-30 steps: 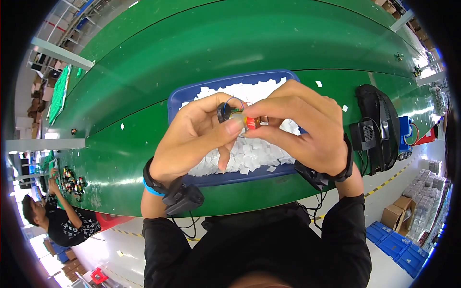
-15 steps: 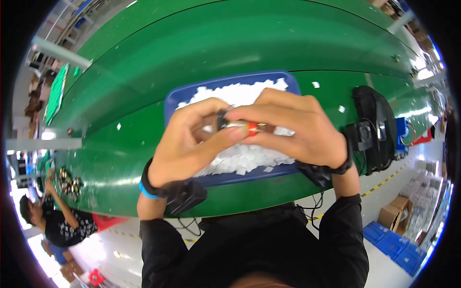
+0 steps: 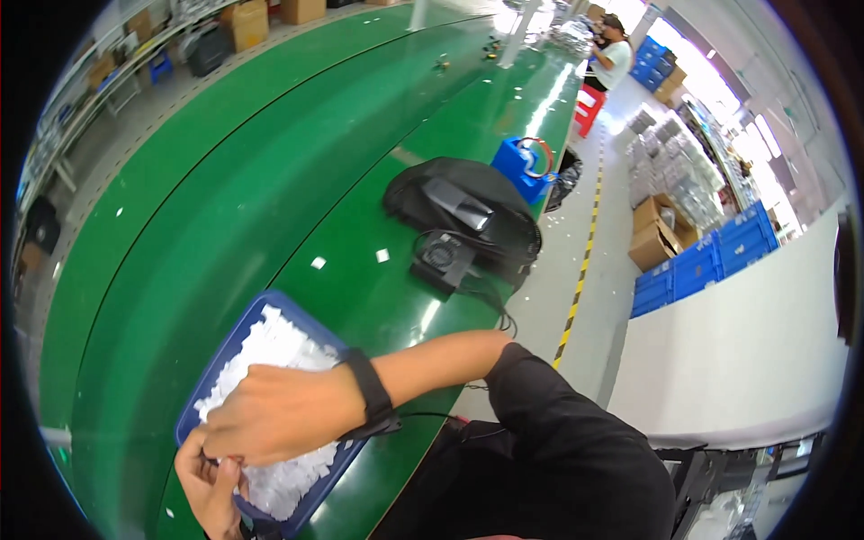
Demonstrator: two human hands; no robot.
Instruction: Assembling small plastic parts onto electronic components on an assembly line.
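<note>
A blue plastic tray (image 3: 236, 335) full of small white pieces (image 3: 281, 344) lies beneath my hands at the lower left. My right hand (image 3: 292, 409) is over it, back upward, with bent fingers meeting those of my left hand (image 3: 209, 481). Both hands are closed together at the tray's left side, thumb and fingertips pinched. Whatever lies between them is covered by the fingers. A black strap (image 3: 367, 389) circles my right wrist. Most of my left forearm is out of view.
Right of the tray on the green table (image 3: 360, 301) lie a black bag (image 3: 423, 184), a black fan-like device (image 3: 441, 256) with cables and a blue holder (image 3: 522, 171). Two white scraps (image 3: 319, 263) lie nearby. Blue crates (image 3: 702, 265) and a far-off person (image 3: 616, 58) are at the right.
The view has swung to the right, so the tray and hands now sit lower left. The small silver-and-red part seen between my fingers earlier is now hidden. My hands remain together.
</note>
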